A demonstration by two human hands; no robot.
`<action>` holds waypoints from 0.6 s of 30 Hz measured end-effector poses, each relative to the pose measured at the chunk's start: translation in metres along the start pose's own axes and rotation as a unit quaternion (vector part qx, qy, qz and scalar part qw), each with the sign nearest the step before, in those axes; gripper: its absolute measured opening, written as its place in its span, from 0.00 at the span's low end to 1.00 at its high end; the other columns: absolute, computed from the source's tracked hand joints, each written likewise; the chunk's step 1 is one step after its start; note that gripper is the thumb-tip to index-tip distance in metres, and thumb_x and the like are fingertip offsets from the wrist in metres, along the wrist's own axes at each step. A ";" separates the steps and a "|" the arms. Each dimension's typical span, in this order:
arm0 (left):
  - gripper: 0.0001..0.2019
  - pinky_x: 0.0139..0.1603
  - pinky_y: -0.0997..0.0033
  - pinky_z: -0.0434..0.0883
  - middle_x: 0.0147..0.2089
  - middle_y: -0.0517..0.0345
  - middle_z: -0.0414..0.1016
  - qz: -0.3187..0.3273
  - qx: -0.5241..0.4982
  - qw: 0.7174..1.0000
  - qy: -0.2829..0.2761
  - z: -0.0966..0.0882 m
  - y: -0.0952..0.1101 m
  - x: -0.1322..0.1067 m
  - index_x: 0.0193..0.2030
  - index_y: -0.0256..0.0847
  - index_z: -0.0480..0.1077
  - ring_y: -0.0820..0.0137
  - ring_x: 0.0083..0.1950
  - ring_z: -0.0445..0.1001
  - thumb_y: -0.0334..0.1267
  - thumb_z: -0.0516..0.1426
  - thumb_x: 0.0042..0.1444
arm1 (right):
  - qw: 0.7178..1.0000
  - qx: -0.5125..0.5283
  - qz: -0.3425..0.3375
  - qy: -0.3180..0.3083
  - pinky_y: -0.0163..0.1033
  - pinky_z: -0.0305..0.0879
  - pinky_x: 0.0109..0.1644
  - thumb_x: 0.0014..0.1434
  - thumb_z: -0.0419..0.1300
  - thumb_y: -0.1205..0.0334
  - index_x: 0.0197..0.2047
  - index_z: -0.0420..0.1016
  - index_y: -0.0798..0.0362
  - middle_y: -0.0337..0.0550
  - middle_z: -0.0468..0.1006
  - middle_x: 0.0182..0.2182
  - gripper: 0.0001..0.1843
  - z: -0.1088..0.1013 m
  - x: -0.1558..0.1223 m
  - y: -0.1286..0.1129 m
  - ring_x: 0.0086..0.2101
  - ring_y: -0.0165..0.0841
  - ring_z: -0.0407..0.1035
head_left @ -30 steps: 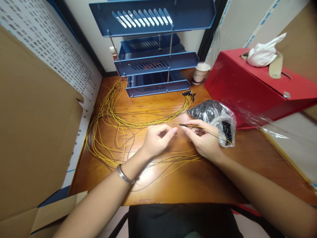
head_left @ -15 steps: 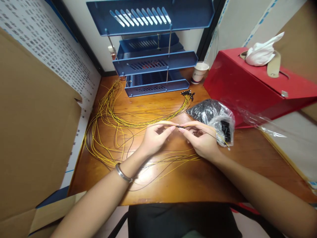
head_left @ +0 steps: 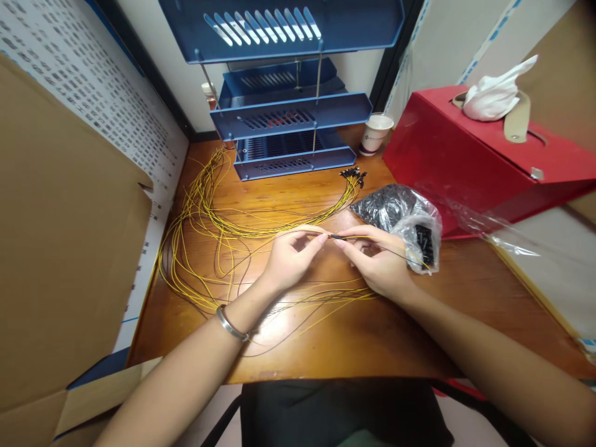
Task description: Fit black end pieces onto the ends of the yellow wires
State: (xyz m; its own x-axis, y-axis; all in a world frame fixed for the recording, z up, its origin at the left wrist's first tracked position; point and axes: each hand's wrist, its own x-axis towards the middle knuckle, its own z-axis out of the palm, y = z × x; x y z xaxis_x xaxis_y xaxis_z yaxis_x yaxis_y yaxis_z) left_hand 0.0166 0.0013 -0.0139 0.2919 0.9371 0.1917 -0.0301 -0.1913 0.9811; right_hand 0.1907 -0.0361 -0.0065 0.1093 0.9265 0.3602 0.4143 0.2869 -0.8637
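Observation:
Above the middle of the table, my left hand (head_left: 292, 257) and my right hand (head_left: 385, 262) meet almost fingertip to fingertip. Between them is a small black piece (head_left: 336, 236), perhaps a sleeve or connector, on a thin yellow and black wire pair (head_left: 361, 236). Thumb and fingers of my left hand pinch the wires at its left side. My right hand pinches at the right end of the black piece, and the wire tails run over its fingers toward a plastic bag. The exact contact is partly hidden by the fingertips.
A long bundle of yellow and black wires (head_left: 209, 220) curves across the table, ending in black connectors (head_left: 354, 176). A bag of black parts (head_left: 391, 208) lies right, before a red box (head_left: 437, 155). Behind stand blue trays (head_left: 291, 118) and a paper cup (head_left: 375, 135). Cardboard (head_left: 69, 236) borders the left.
The wire tails at my right hand now lie lower and closer to its fingers. Both hands keep nearly the same place and pinch.

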 end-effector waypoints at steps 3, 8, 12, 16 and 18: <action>0.12 0.36 0.70 0.76 0.35 0.51 0.82 0.000 0.002 1.000 0.005 0.000 0.000 -0.001 0.38 0.38 0.79 0.65 0.42 0.80 0.47 0.64 0.58 | 1.000 -0.013 -0.004 0.005 0.34 0.63 0.22 0.57 0.67 0.58 0.37 0.82 0.53 0.43 0.83 0.28 0.07 0.000 0.001 0.000 0.19 0.27 0.67; 0.11 0.32 0.73 0.74 0.37 0.50 0.83 0.012 0.028 1.000 0.000 -0.001 0.001 -0.001 0.40 0.38 0.80 0.67 0.37 0.80 0.44 0.64 0.58 | 1.000 -0.004 0.001 0.002 0.34 0.61 0.21 0.58 0.67 0.57 0.37 0.82 0.52 0.39 0.79 0.22 0.08 0.001 0.000 -0.001 0.17 0.27 0.65; 0.09 0.29 0.74 0.72 0.40 0.52 0.83 0.030 0.054 0.998 -0.010 -0.002 0.003 -0.001 0.44 0.40 0.80 0.70 0.33 0.79 0.40 0.63 0.60 | 1.000 0.022 0.013 0.003 0.35 0.64 0.21 0.58 0.67 0.55 0.36 0.82 0.52 0.41 0.81 0.26 0.09 0.001 -0.001 -0.002 0.19 0.27 0.67; 0.07 0.37 0.72 0.76 0.41 0.52 0.84 0.041 0.036 0.998 -0.020 -0.002 0.005 0.000 0.43 0.40 0.80 0.67 0.42 0.81 0.39 0.62 0.61 | 0.998 0.048 0.027 -0.008 0.35 0.66 0.22 0.57 0.67 0.56 0.35 0.81 0.53 0.42 0.81 0.27 0.09 0.002 -0.001 -0.002 0.19 0.28 0.68; 0.07 0.40 0.71 0.76 0.41 0.52 0.84 0.043 0.023 0.999 -0.021 -0.001 0.005 0.000 0.41 0.40 0.80 0.66 0.44 0.82 0.38 0.62 0.61 | 0.998 0.060 0.031 -0.009 0.34 0.67 0.21 0.57 0.68 0.56 0.35 0.81 0.53 0.43 0.81 0.27 0.09 0.002 -0.001 -0.002 0.20 0.28 0.69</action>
State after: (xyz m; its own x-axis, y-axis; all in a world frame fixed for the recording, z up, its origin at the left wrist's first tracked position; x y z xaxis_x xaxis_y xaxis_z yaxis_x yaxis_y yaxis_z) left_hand 0.0153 0.0005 -0.0091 0.3302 0.9035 0.2732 -0.0125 -0.2852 0.9584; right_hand 0.1882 -0.0373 -0.0058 0.1154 0.9472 0.2992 0.2960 0.2547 -0.9206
